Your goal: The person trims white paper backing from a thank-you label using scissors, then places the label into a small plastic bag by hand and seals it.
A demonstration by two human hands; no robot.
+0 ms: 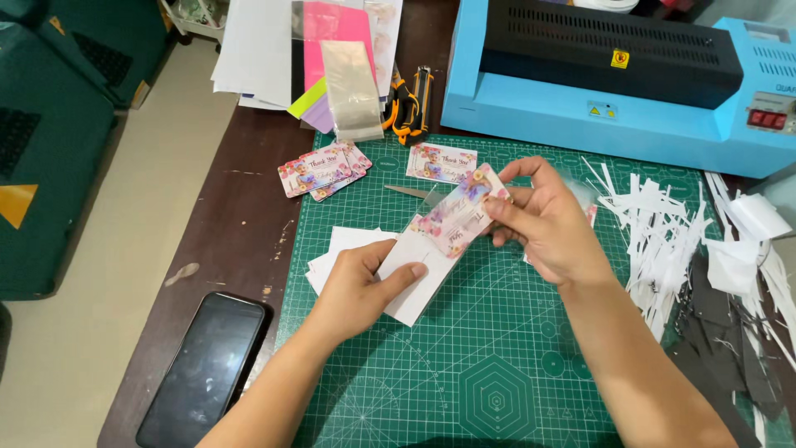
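The right hand (543,228) pinches a floral card (461,211) by its upper end, thumb and fingers closed on it in a tight grip. The left hand (356,286) is closed on a white paper piece (419,278), thumb on top pressing it; the card's lower end overlaps this paper. Both are held just above the green cutting mat (497,365) near the middle of the table (240,207). More floral cards (323,168) lie toward the far edge, white paper strips (655,224) to the right, a black phone (207,369) at the near left corner.
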